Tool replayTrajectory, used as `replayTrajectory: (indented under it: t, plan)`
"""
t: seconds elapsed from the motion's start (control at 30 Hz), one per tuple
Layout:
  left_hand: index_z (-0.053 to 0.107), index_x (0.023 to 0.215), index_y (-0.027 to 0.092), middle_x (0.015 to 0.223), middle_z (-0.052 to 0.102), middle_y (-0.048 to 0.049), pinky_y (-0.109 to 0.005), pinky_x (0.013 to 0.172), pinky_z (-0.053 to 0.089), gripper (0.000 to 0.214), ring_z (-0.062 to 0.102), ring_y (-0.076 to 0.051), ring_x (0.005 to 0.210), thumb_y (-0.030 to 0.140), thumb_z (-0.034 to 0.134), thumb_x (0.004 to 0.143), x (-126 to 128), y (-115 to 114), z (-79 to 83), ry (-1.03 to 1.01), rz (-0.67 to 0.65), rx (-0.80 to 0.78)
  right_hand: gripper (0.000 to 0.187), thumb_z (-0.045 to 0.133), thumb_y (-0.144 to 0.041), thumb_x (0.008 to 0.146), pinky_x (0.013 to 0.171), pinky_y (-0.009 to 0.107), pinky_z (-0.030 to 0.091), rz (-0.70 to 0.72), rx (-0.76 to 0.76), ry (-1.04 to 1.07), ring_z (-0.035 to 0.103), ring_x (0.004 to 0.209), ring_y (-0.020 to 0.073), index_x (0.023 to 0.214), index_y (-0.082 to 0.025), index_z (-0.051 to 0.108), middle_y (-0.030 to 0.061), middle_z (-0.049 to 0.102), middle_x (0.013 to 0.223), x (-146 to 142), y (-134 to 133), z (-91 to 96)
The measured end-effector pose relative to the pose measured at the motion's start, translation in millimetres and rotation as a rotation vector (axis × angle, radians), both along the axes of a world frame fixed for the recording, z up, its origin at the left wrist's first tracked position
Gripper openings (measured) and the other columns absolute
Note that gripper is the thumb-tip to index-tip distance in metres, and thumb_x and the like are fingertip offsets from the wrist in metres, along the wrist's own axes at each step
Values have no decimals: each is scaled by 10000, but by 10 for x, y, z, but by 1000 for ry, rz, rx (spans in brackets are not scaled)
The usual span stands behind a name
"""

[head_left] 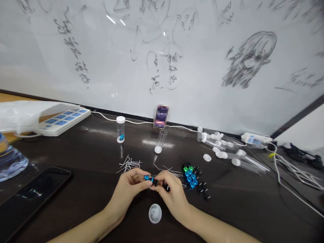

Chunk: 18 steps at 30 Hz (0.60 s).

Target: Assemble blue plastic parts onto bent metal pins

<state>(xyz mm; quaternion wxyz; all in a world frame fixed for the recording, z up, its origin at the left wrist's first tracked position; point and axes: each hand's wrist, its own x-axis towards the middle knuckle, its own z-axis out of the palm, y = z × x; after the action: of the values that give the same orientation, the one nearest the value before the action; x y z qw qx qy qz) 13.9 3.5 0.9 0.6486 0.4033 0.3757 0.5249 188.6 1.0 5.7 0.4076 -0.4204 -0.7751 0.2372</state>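
Note:
My left hand (129, 189) pinches a small blue metal piece (146, 177) over the dark table (240, 206). My right hand (170, 192) meets it, fingers closed on a small black piece (155, 182) that touches the blue one. A thin metal pin seems to run through them; I cannot tell for sure. Loose metal pins (130, 164) lie just beyond my hands. A pile of blue, green and black beads (192, 178) sits right of my right hand. A white cap (155, 213) lies between my forearms.
A capped clear tube (120, 129) holding a blue piece stands at the back; an open tube (161, 140) tilts beside it. Several tubes and caps (227, 150) lie at right. A phone (32, 194), water bottle (10, 160) and power strip (62, 119) are left; cables (293, 168) right.

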Motion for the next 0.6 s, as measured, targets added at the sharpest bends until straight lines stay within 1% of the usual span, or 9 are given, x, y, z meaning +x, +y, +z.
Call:
replayTrajectory:
  t: [0.07,0.13,0.2,0.3,0.43,0.53,0.6]
  plan:
    - [719,812,197,735,743,14,-204,698,488,177,652,-123,707,185,820,667,-3,-3,-10,2,0,5,133,663,-193,865,648,246,389,-3,-57,-33,524,662,142,779,-195,561,-34,542,695,4,0,29]
    - [722,816,194,732,739,12,-198,683,482,173,644,-117,695,189,817,672,-6,-6,-24,11,-6,9,202,603,-219,910,615,243,372,12,-107,-71,511,623,133,722,-192,536,-42,530,652,5,2,51]
    - [721,818,192,738,739,11,-197,680,480,171,642,-116,695,187,815,676,-7,-6,-33,20,-6,10,225,578,-222,927,607,243,367,17,-116,-86,506,616,132,710,-193,527,-41,531,651,1,5,54]
    - [714,815,196,761,748,10,-205,704,490,177,656,-123,719,179,817,672,-4,-4,-33,2,-2,5,147,653,-198,874,637,248,385,-6,-62,-47,514,667,143,781,-200,539,-33,539,714,-3,6,18]
    - [707,798,191,771,758,5,-214,712,500,172,669,-130,724,170,816,667,1,-4,-22,-19,-17,2,133,630,-113,867,685,265,404,12,17,-9,520,733,158,844,-207,539,-10,557,804,1,4,-39]
    - [708,799,191,763,760,4,-215,706,501,173,669,-129,711,168,817,666,1,-3,-24,-15,-6,8,170,683,-124,835,692,264,409,5,-18,-1,527,740,157,862,-215,542,-20,554,801,-2,5,-38]
    - [711,806,193,763,764,1,-211,709,499,168,669,-128,719,172,813,673,-1,2,-30,-16,2,8,246,734,-136,794,693,259,417,2,-69,12,539,746,155,923,-225,544,-26,562,821,-9,6,-24]
